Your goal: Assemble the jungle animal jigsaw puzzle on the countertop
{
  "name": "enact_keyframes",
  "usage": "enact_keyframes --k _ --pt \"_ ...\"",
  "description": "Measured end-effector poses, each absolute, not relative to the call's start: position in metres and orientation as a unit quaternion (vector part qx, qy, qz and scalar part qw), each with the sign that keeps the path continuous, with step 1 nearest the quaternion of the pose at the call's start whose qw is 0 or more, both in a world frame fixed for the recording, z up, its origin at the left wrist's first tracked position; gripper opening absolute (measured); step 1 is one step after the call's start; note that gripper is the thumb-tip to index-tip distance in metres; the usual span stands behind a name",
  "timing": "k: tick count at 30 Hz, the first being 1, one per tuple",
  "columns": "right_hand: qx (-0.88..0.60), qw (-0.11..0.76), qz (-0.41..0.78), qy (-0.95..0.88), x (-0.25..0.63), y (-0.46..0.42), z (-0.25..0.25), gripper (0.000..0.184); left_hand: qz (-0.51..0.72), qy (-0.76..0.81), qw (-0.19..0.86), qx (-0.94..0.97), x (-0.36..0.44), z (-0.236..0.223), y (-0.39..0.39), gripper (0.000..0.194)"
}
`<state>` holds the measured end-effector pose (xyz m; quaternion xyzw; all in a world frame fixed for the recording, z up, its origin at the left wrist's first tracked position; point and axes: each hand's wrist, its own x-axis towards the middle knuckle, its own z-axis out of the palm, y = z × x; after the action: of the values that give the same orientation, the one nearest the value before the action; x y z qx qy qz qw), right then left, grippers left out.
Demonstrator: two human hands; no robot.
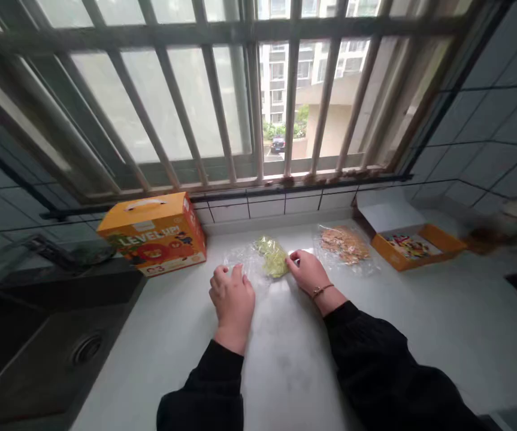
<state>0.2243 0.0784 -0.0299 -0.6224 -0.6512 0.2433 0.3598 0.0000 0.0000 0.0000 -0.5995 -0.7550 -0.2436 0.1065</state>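
A clear plastic bag [245,256] holding small yellow-green pieces [272,257] lies flat on the white counter. My left hand [233,299] is at the bag's near left edge, its fingers curled onto the loose plastic; the fingertips are partly hidden. At the right end of the same bag, my right hand [308,274] pinches the plastic beside the green pieces between thumb and fingers. Just beyond it, to the right, rests a second clear bag [345,245] filled with orange-brown pieces.
An orange "LEVEL UP!" carton [163,236] with a handle stands at the back left, next to a dark sink [60,347]. An orange box with its white lid raised [413,248] holds colourful printed items at the right. A barred window [249,108] is behind the counter [289,371].
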Motion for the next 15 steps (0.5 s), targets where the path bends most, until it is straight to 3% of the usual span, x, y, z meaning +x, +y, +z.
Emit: enact_keyframes --k 2,5,11,15 --pt "-0.609 0.353 0.259 -0.661 0.223 0.071 -0.027 0.024 -0.232 -0.713 0.058 -0.659 -0.006 -0.004 0.004 0.018" --pt "-0.605 0.356 0.287 -0.652 0.222 0.062 -0.026 0.034 -0.254 -0.638 0.004 -0.727 -0.013 -0.010 0.009 0.012" --pt "-0.626 0.378 0.364 -0.577 0.222 0.063 -0.034 0.043 -0.347 -0.498 -0.062 -0.792 -0.011 -0.023 0.013 0.021" --pt "-0.616 0.351 0.398 -0.582 0.222 0.065 -0.040 0.054 -0.413 -0.528 -0.214 -0.711 -0.005 -0.041 0.018 0.026"
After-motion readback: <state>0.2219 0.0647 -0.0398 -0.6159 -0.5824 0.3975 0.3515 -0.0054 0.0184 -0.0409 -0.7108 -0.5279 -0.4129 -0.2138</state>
